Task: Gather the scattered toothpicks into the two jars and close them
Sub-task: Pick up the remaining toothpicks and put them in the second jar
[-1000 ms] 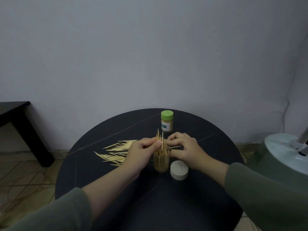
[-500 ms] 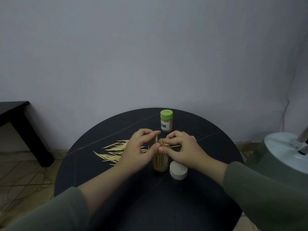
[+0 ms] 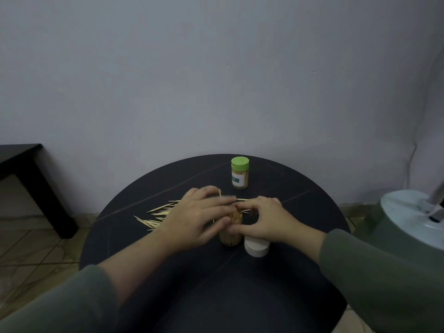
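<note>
Two hands work at an open clear jar (image 3: pixel 231 233) packed with wooden toothpicks, near the middle of a round black table (image 3: pixel 216 284).

The left hand (image 3: pixel 195 218) reaches over the jar's mouth with its fingers spread and blurred; a single toothpick (image 3: pixel 220 193) sticks up by the fingertips, and I cannot tell whether they pinch it. The right hand (image 3: pixel 263 221) curls thumb and forefinger round the jar's rim, covering its right side. A white round lid (image 3: pixel 256 247) lies just beside the jar, partly under the right wrist. Loose pale toothpicks (image 3: pixel 157 215) lie scattered on the table left of the hands, some hidden under the left one. A second jar with a green lid (image 3: pixel 239 173) and a green-and-white label stands closed farther back. A black side table (image 3: pixel 31 174) stands at left, and a pale green and white appliance (image 3: pixel 408 219) at right.
</note>
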The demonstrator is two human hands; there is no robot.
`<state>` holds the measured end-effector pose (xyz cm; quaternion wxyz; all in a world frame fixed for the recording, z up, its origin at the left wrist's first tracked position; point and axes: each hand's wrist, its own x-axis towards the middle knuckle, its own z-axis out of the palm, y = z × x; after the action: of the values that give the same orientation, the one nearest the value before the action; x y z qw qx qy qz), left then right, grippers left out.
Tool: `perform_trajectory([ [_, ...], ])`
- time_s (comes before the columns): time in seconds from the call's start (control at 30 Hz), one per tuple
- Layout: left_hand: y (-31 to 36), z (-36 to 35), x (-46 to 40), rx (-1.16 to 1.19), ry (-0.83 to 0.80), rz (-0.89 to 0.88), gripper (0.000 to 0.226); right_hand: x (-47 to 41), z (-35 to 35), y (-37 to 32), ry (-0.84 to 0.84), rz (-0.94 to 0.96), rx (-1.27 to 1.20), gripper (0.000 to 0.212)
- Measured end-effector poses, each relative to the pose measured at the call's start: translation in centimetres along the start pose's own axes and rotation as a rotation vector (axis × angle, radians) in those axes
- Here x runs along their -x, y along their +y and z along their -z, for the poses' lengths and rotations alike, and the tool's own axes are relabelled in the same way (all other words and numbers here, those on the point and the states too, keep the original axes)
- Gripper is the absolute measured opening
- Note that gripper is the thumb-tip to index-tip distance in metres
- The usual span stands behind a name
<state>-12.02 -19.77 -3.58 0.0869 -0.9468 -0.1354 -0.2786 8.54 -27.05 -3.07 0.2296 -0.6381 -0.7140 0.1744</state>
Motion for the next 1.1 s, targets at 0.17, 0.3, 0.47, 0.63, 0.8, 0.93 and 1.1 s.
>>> perform_trajectory([
  [0.17,0.5,0.2,0.3,0.177,-0.033,0.284,0.055,0.1,0.3,-0.4,0.014,-0.005,0.027,0.065],
  [0.3,0.9,0.1,0.8,0.127,-0.132,0.078,0.049,0.3,0.4,-0.7,0.011,0.024,0.012,0.052],
  [0.47,1.2,0.3,0.9,0.293,-0.04,0.093,0.045,0.2,0.4,-0.8,0.005,0.041,0.01,0.059],
  [0.63,1.3,1.0,1.1,0.277,0.009,0.068,0.039,0.5,0.8,-1.5,-0.002,0.055,0.067,0.057],
  [0.8,1.5,1.1,1.1,0.186,0.036,-0.001,0.038,1.0,0.9,-2.0,-0.018,0.114,0.092,0.047],
  [0.93,1.3,0.6,1.8,0.136,-0.046,-0.124,0.037,0.9,0.7,-1.7,-0.034,0.162,0.109,0.052],
  [1.1,1.2,0.9,2.3,0.208,0.022,-0.056,0.037,0.3,1.3,-0.8,-0.139,0.254,0.195,0.071],
])
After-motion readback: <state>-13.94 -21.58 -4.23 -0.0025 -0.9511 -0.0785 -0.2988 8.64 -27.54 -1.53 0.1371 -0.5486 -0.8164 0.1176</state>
